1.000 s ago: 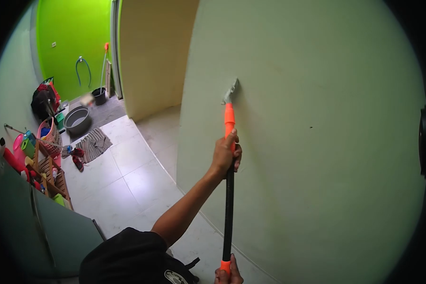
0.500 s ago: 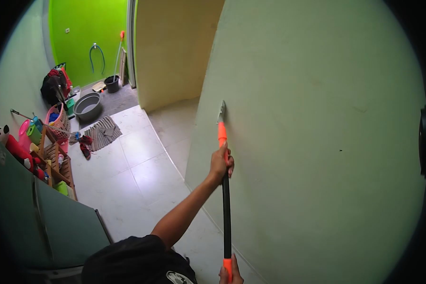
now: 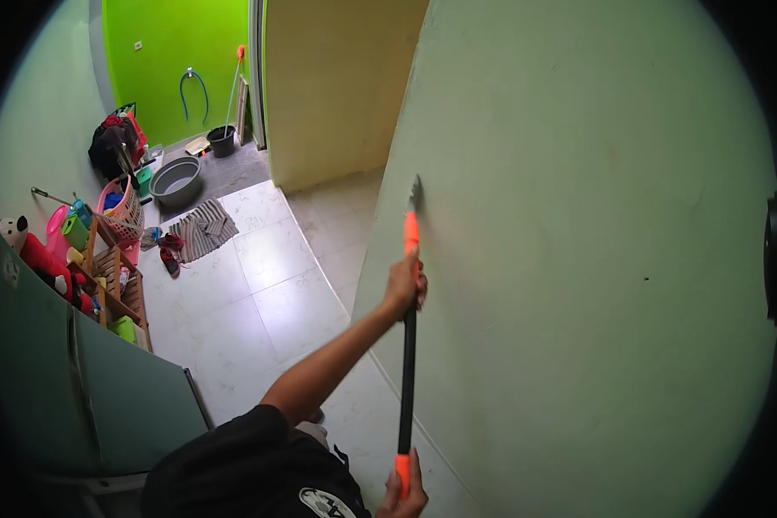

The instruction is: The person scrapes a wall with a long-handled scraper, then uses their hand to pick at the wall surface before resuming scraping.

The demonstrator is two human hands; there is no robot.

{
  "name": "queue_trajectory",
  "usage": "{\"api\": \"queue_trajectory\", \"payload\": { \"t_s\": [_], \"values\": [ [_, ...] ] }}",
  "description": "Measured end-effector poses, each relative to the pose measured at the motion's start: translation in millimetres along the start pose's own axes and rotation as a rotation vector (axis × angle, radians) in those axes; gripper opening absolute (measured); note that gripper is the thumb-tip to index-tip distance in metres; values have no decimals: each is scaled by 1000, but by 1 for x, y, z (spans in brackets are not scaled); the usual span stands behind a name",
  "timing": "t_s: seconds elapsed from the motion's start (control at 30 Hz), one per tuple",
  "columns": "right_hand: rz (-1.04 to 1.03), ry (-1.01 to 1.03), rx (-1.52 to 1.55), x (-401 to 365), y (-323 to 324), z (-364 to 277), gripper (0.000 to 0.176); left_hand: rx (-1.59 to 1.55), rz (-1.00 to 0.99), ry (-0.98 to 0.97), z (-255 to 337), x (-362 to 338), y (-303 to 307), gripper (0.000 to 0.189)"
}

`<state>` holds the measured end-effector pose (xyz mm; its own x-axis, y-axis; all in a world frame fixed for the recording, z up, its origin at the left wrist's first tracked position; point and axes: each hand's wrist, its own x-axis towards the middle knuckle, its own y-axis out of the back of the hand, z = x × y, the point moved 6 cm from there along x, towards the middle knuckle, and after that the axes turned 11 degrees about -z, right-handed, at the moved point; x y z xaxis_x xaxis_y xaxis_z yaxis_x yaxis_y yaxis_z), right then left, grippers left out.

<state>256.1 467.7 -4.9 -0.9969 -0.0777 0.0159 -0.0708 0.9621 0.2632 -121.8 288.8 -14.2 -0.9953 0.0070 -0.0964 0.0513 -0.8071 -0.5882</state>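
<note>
A long-handled scraper (image 3: 409, 371) runs upright along the pale green wall (image 3: 596, 216). It has a black shaft, orange grip sections and a narrow grey head seen nearly edge-on at its top. My left hand (image 3: 403, 287) is wrapped round the upper orange section, just below the head. Lower down, my right hand (image 3: 404, 490) grips the orange end of the handle, partly cut off by the bottom of the view. The head lies at the wall's surface; whether its whole edge touches cannot be made out.
At left stand a grey-green refrigerator (image 3: 138, 388), a wooden rack (image 3: 121, 281) and a pink laundry basket (image 3: 123, 211). A striped mat (image 3: 205, 229), shoes (image 3: 171, 261) and a grey tub (image 3: 177, 180) lie beyond. A black bucket (image 3: 222, 141) is by the lime wall (image 3: 160, 86).
The scraper's head has moved slightly up and right, while its lower end and my right hand have shifted left. The room has slid rightward in view.
</note>
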Motion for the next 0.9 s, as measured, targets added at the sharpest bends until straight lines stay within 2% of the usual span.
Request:
{"api": "queue_trajectory", "payload": {
  "t_s": [0.1, 0.2, 0.27, 0.3, 0.4, 0.5, 0.53, 0.6, 0.63, 0.73, 0.77, 0.87, 0.9],
  "values": [
    [-45, 185, -255, -1, -10, -16, 46, 8, 21, 81, 5, -1, 9, 56],
    [37, -22, 4, -52, 11, 47, 44, 28, -31, 66, -26, -30, -19, 57],
    [35, -41, -22, -50, 11, 54, 43, 6, -80, 75, -29, -41, -28, 56],
    [43, -53, -31, -48, 8, 56, 43, 41, -31, 50, -31, -31, -17, 55],
    [28, 71, -160, 19, -19, 17, 41, 102, 42, 6, 0, 6, 28, 58],
    [43, 146, -169, 35, -33, 71, 42, 126, -6, -5, 3, 12, 38, 60],
    [-56, 0, -41, 33, -36, 102, 40, 130, -33, -3, 1, 11, 39, 60],
    [-247, -319, 231, 12, -47, 154, 36, -5, -216, -14, 11, -14, 15, 59],
    [-150, -265, 41, 20, -51, 117, 27, 18, -243, -56, 23, -33, 6, 55],
    [37, -203, -212, 31, -62, 114, 23, 180, -244, -102, 42, -86, -10, 47],
    [-52, -285, -238, 39, -67, 114, 36, 256, -230, -113, 46, -97, -8, 45],
    [132, -304, -179, 51, -84, 121, 43, 418, -370, -143, 49, -120, -2, 43],
    [192, -261, -145, 53, -92, 127, 50, 559, -514, 21, 53, -128, 4, 47]
  ]
}}
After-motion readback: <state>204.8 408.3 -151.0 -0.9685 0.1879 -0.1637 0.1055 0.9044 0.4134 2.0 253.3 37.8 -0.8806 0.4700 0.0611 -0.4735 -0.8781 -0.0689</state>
